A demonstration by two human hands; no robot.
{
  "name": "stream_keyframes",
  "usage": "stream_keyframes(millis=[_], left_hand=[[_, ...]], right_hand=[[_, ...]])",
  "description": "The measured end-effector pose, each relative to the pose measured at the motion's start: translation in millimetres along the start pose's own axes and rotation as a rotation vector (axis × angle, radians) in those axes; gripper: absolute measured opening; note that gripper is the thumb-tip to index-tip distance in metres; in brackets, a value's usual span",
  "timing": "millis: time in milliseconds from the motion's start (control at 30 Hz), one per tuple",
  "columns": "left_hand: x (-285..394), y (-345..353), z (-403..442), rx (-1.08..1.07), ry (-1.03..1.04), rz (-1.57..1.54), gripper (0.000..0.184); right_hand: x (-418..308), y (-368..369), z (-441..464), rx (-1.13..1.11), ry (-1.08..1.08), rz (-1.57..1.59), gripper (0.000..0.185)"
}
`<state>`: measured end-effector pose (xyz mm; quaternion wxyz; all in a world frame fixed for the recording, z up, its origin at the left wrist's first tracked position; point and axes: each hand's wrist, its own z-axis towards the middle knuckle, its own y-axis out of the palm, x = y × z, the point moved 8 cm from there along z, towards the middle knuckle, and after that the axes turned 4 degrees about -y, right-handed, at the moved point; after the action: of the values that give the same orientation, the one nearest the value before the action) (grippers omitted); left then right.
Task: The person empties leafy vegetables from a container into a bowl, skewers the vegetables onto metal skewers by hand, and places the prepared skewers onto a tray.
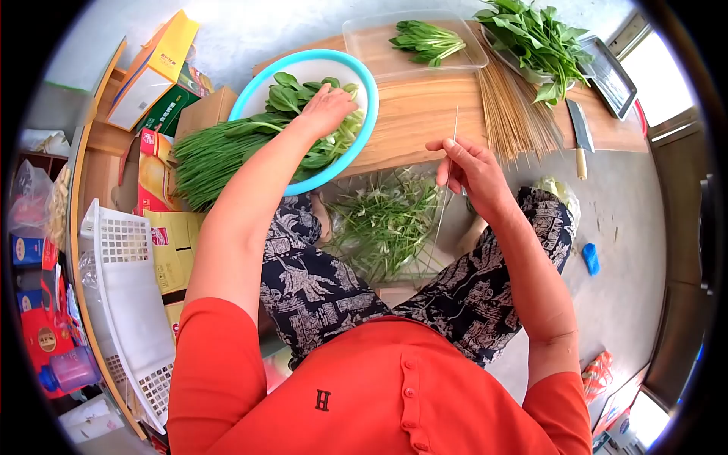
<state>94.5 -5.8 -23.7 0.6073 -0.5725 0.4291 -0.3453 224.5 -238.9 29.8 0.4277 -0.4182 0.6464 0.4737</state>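
My left hand (326, 111) reaches into a white basin (367, 135) with a blue rim. Its fingers are curled onto leafy greens (285, 97), and the fingertips are partly hidden. A large bunch of chives (216, 161) lies across the basin's left side and hangs over the rim. Above my right knee, my right hand (472, 171) pinches a thin bamboo skewer (440, 214) between thumb and fingers, held nearly upright. Nothing is threaded on the part of the skewer that shows.
On the wooden table (425, 114) are a clear tray (371, 54) with a bundle of greens, loose bamboo skewers (516, 110), a heap of leafy vegetables (535, 42) and a knife (580, 133). Trimmings (390, 220) lie between my legs. A white plastic basket (133, 303) stands left.
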Motion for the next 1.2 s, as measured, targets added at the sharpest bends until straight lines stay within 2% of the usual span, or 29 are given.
stream_keyframes(millis=[167, 233, 300, 367, 400, 500, 533, 567, 633, 767, 800, 833, 900, 967, 1000, 1100, 1200], left_hand=[[-13.8, -14.6, -11.0, 0.034, -0.065, -0.016, 0.022], [-25.9, -34.9, -17.5, 0.173, -0.164, -0.251, 0.018], [-31.3, -53.0, -22.6, 0.227, -0.136, -0.233, 0.019], [-54.4, -74.6, -36.6, 0.396, -0.301, -0.527, 0.024], [-63.4, -89.2, -43.8, 0.539, -0.289, -0.594, 0.027], [-108.4, -116.3, -59.5, 0.698, -0.499, -0.849, 0.025], [-113.0, -131.4, -65.5, 0.841, -0.413, -1.087, 0.022], [-110.7, -147.5, -71.5, 0.857, -0.415, -1.076, 0.022], [-112.2, -158.8, -87.1, 0.936, -0.404, -1.652, 0.024], [-78.7, -153.0, -102.4, 0.842, -0.300, -2.087, 0.030], [-59.9, -143.6, -105.8, 0.797, -0.339, -2.154, 0.032], [-38.2, -137.2, -109.2, 0.702, -0.307, -2.139, 0.032], [11.8, -125.8, -115.8, 0.638, -0.379, -2.176, 0.032], [52.7, -114.2, -121.6, 0.583, -0.415, -2.114, 0.031], [69.0, -109.0, -125.0, 0.570, -0.498, -2.052, 0.028], [106.4, -95.6, -128.3, 0.502, -0.555, -1.961, 0.023], [126.4, -99.4, -129.2, 0.500, -0.633, -1.697, 0.023]], right_hand=[[-3.0, 3.1, 0.4, -0.018, -0.004, -0.017, 0.029], [-1.9, 4.4, -0.5, -0.025, -0.010, -0.002, 0.029], [-3.1, 5.6, -2.0, -0.020, -0.015, -0.014, 0.028], [-3.8, 7.2, -3.9, -0.022, -0.024, -0.027, 0.028], [-1.7, 6.9, -5.2, -0.019, -0.011, -0.031, 0.028], [3.1, 7.5, -6.6, -0.032, -0.007, -0.065, 0.030], [5.3, 6.5, -6.7, -0.024, -0.004, -0.075, 0.029], [8.9, 5.7, -7.3, -0.017, 0.003, -0.085, 0.029], [12.7, 6.8, -4.3, -0.024, -0.033, -0.110, 0.029], [1.0, 19.6, -4.0, -0.020, -0.112, -0.141, 0.030], [-12.0, 25.6, -3.3, 0.003, -0.141, -0.142, 0.030], [-24.3, 29.9, -3.4, 0.033, -0.166, -0.141, 0.030], [-39.0, 38.0, 1.0, 0.022, -0.195, -0.184, 0.028], [-47.1, 48.6, 7.9, 0.012, -0.256, -0.100, 0.022], [-50.3, 53.5, 8.3, 0.033, -0.281, -0.139, 0.020], [-40.6, 59.7, 12.4, 0.044, -0.307, -0.113, 0.021], [-40.4, 62.3, 11.7, 0.017, -0.463, -0.180, 0.026]])
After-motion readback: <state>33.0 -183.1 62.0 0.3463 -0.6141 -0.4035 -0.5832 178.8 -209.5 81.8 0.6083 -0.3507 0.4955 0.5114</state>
